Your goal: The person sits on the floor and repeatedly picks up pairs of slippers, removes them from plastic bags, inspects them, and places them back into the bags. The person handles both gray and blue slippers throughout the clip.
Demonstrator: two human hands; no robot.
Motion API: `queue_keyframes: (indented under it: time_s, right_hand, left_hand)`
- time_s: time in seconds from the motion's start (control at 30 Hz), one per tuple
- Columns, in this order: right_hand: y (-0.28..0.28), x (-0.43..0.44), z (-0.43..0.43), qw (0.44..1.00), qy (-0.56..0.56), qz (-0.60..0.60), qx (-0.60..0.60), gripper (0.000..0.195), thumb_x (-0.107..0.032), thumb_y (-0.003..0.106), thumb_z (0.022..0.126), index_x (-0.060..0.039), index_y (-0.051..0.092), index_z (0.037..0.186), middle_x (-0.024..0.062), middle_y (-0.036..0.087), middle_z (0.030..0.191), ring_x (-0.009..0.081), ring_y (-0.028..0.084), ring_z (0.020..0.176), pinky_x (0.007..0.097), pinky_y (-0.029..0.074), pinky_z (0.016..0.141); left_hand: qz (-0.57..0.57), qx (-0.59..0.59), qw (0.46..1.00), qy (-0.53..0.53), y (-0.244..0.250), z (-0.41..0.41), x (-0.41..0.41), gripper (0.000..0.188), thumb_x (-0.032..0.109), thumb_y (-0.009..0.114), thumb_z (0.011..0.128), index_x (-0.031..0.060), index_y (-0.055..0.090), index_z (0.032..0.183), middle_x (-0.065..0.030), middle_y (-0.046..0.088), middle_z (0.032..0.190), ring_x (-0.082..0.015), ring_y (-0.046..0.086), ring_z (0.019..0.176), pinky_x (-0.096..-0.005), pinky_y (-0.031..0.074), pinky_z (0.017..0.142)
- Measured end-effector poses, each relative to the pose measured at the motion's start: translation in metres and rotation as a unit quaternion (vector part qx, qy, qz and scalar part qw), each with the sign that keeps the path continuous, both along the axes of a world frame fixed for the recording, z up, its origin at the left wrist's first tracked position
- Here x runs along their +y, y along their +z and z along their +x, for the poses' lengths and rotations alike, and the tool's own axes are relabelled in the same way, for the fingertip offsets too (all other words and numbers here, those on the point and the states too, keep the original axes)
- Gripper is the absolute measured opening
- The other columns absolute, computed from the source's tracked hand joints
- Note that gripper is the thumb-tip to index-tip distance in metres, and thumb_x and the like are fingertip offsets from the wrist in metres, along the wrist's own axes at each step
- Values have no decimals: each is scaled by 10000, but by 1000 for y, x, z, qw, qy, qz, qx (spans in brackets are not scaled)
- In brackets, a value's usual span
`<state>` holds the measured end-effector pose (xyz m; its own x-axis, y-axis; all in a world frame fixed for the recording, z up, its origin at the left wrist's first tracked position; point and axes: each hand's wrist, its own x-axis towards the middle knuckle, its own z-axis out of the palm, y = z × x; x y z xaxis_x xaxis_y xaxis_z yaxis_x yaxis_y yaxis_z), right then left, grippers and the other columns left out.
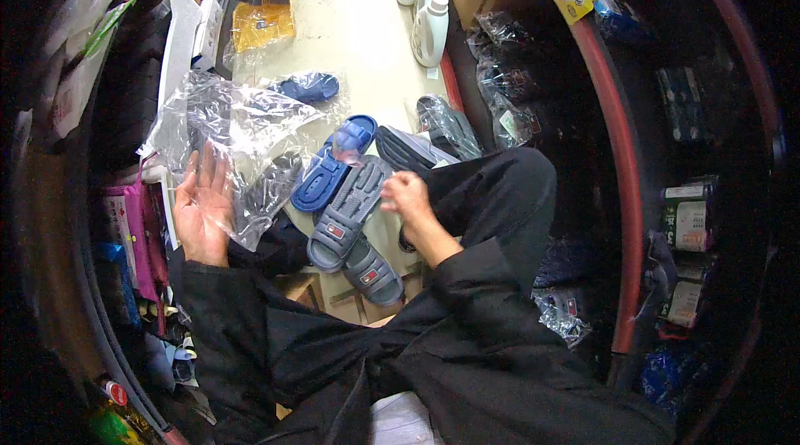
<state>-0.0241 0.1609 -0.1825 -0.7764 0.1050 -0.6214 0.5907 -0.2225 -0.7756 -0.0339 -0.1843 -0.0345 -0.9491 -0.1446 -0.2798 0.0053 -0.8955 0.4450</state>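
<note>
My left hand (206, 207), palm up, lies at the near edge of a large clear plastic bag (234, 126); part of the film seems to lie over the fingers. My right hand (405, 198) is curled and slightly blurred, just right of a grey slide sandal (350, 214); whether it holds anything cannot be told. Another grey slide sandal (373, 273) lies partly under the first. A blue slide sandal (334, 164) is behind them, with a small piece of clear plastic over its far part. Wrapped blue footwear (309, 87) lies farther up the floor.
Bagged grey sandals (447, 126) lie by my right knee. Several white plastic bottles (430, 29) line the right side of the aisle. A yellow dustpan (262, 23) with a brush stands at the far left. Shelves with a red metal edge (615, 132) flank the aisle.
</note>
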Motion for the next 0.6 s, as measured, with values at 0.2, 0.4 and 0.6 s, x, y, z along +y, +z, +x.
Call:
queue_keyframes:
  time_s: [0.2,0.4,0.6]
  right_hand:
    - [-95,-33,38,971,106,128,-174,494,-362,737,875,8,595,1170,96,626,995,208,626,856,347,551,631]
    - [-138,-50,43,965,80,105,-226,523,-428,735,891,22,581,1110,83,551,908,204,562,790,342,472,580]
    - [-160,-53,44,963,59,-41,-260,711,-489,802,812,42,566,1221,141,618,1131,263,604,959,457,475,764]
  left_hand:
    - [-36,-36,997,51,13,-7,15,463,76,396,1040,-54,389,1484,-240,407,1578,-383,391,1466,-520,331,1230]
    - [-32,-30,997,56,12,-3,9,471,85,415,1038,-55,384,1486,-245,394,1583,-388,397,1462,-528,331,1234]
    - [-3,21,1000,14,2,4,3,485,106,397,1039,-56,372,1495,-242,388,1588,-382,415,1454,-525,350,1226]
